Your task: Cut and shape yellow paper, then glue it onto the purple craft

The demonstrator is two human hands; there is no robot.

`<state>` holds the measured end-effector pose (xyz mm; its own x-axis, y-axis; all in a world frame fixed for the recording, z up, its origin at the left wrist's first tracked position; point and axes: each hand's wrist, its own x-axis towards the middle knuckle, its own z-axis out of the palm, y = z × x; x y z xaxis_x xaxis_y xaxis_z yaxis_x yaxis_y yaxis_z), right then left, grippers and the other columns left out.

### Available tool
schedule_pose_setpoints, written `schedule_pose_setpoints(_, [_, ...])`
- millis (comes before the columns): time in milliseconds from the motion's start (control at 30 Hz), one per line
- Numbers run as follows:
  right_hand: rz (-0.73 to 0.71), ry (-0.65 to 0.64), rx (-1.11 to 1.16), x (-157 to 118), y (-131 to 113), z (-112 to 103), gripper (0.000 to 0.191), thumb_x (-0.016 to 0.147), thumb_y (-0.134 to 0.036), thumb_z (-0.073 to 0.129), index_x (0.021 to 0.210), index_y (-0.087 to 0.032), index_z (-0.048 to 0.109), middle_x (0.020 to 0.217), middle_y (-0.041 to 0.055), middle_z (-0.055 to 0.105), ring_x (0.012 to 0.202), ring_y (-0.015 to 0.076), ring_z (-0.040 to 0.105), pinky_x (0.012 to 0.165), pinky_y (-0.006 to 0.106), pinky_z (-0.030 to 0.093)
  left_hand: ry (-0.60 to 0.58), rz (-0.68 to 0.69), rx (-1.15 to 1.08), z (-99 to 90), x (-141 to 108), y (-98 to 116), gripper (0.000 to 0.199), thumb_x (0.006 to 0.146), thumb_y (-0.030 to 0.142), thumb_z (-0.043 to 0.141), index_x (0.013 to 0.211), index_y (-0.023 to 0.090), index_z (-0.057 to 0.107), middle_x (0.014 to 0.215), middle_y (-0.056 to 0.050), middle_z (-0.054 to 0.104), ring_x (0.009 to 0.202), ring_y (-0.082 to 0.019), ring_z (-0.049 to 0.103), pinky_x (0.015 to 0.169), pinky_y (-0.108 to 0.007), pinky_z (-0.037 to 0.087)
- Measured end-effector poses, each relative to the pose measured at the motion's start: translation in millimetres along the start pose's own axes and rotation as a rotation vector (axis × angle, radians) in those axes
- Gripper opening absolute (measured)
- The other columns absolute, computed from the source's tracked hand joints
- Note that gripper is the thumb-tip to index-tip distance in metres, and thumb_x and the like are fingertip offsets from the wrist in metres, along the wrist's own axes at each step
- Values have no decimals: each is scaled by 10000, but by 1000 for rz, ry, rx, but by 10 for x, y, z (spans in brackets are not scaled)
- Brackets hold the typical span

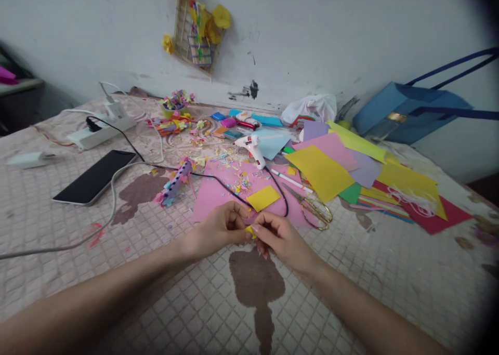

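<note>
I see both hands, left (237, 228) and right (262, 231), nearly closed, fingertips pinching a small yellow piece (250, 232) between them, just above the worktop (187, 303), near the pink sheet's (210, 188) front edge.

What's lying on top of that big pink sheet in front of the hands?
On the pink sheet lie small paper scraps, a yellow piece and part of a black cord. What they cover can't be seen.
</note>
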<state>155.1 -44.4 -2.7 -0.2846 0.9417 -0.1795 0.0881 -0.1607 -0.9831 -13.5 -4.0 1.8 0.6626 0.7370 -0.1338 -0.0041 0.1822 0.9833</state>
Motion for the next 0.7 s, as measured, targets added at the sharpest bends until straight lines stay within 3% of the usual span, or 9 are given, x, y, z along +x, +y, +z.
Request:
schedule_pose_setpoints(200, [-23,62,-24,6,16,-7,244,829,-393,526,715,-185,472,486,-72,460,394,64,420,391,179,365,-12,-9,-22,-6,12,10,346,669,296,716,868,134,484,715,6,580,650,-100,544,598,-238,405])
schedule_pose_setpoints(367, [-14,16,27,-7,0,-7,315,864,-469,433,742,-183,488,500,-56,493,409,76,455,402,186,387,-3,12,9,-6,-7,59,259,720,284,669,839,127,502,665,24,541,607,-81,498,568,-223,380])
schedule_pose_setpoints(467, [-6,-10,36,-16,-9,-18,267,833,-432,504,752,-178,490,517,-56,496,428,76,462,417,188,397,1,17,-1,-9,-13,66,260,723,263,666,868,124,501,654,35,529,589,-73,477,559,-217,367])
schedule_pose_setpoints(700, [-40,65,-32,-10,7,-15,221,826,-372,520,717,-189,460,516,-71,461,412,66,425,407,189,372,-11,39,-14,-25,15,18,332,698,276,697,926,123,511,723,1,575,667,-101,534,621,-243,406])
